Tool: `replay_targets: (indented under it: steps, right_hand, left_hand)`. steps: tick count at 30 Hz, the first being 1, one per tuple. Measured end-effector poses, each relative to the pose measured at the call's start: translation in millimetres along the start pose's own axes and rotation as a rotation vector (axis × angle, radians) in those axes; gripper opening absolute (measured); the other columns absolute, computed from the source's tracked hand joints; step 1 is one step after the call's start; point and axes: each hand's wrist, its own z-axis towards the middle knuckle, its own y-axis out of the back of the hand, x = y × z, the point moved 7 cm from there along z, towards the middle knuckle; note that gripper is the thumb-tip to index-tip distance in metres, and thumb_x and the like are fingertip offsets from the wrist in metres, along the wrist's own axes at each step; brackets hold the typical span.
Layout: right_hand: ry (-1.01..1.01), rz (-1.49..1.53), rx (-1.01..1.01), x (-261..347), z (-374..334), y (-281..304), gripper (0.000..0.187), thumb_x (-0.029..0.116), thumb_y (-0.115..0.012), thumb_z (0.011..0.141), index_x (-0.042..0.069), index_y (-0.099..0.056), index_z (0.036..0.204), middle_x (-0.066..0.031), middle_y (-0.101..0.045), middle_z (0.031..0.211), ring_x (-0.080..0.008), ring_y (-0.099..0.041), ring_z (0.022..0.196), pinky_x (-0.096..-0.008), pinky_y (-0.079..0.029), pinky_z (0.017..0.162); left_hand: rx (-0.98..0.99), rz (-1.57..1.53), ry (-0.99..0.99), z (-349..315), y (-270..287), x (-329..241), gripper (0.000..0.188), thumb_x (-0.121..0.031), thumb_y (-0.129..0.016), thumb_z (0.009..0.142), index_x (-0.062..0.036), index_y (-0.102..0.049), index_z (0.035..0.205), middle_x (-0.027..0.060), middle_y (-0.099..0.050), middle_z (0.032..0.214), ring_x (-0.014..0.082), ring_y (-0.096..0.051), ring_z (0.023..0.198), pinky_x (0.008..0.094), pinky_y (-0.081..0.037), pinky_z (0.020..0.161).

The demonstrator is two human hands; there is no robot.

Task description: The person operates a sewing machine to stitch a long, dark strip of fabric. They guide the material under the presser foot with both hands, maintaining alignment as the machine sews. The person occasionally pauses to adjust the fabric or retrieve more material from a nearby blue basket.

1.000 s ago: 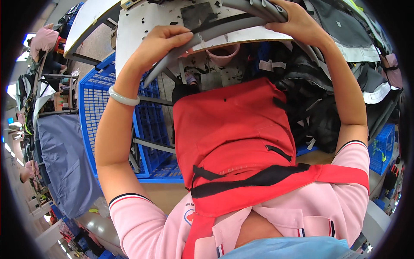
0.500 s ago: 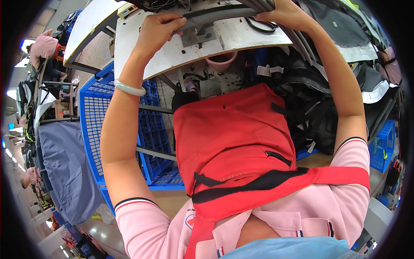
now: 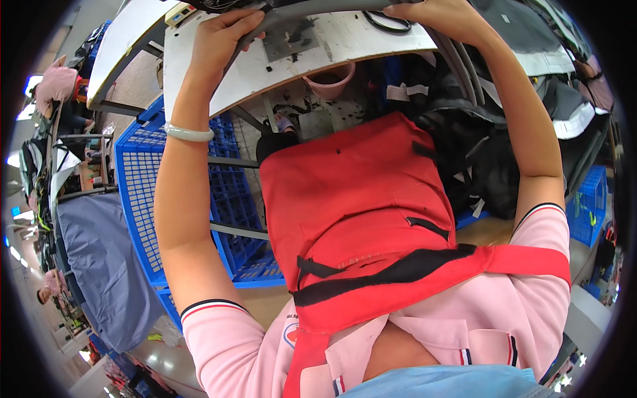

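At the top of the head view, a grey strip of material [image 3: 318, 9] stretches between my two hands over a white table [image 3: 212, 86]. My left hand [image 3: 224, 41] pinches it on the left with thumb and fingers, and a narrow length of it hangs below that hand. On the right, my right hand [image 3: 441, 16] is closed around the strip, its fingers partly cut off by the picture's upper edge. Several grey strips [image 3: 461, 69] droop over the table edge below my right hand. A black loop-shaped item [image 3: 388, 24] lies on the table near that hand.
A red apron [image 3: 352, 192] covers my lap. Blue plastic crates [image 3: 142, 192] stand at my left, a pink bucket [image 3: 330, 83] under the table. Dark fabric pieces [image 3: 491, 146] heap at the right. Another person [image 3: 58, 86] sits at the far left; a blue-grey cloth [image 3: 99, 259] hangs nearby.
Both hands and the strip sit slightly higher in the picture. My left hand has shifted left, and a length of strip now hangs below it. The grip of my right hand looks much the same.
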Motion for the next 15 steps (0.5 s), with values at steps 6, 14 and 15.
replay_targets:
  steps: [6,14,15]
  right_hand:
    - [-0.021,0.003,0.027,-13.4,-3.0,-5.6,0.045,0.026,-0.078,0.072,-0.002,-0.062,0.104,-0.0137,-0.068,0.086,-0.0185,-0.062,0.082,-0.0341,-0.048,0.079]
    - [0.052,-0.11,-0.063,-9.7,18.6,4.6,0.044,0.028,-0.08,0.07,-0.002,-0.064,0.098,-0.0143,-0.067,0.081,-0.0222,-0.063,0.078,-0.036,-0.049,0.075]
    - [0.033,-0.029,-0.045,-9.9,15.3,4.5,0.041,0.027,-0.08,0.071,-0.001,-0.065,0.097,-0.0132,-0.067,0.082,-0.0211,-0.063,0.079,-0.0353,-0.049,0.077]
  left_hand:
    - [0.053,0.043,0.014,2.4,-3.7,8.1,0.028,-0.021,-0.072,0.089,0.0007,-0.073,0.107,0.0073,-0.071,0.079,0.0074,-0.059,0.065,0.0208,-0.043,0.057]
    - [-0.032,0.011,-0.004,10.4,9.5,0.6,0.032,-0.023,-0.071,0.09,0.0018,-0.072,0.109,0.0064,-0.071,0.082,0.0071,-0.057,0.066,0.0209,-0.043,0.059]
    - [-0.051,-0.019,-0.008,10.1,15.1,3.9,0.032,-0.024,-0.071,0.09,0.0008,-0.072,0.109,0.0061,-0.072,0.082,0.0072,-0.059,0.066,0.0211,-0.044,0.058]
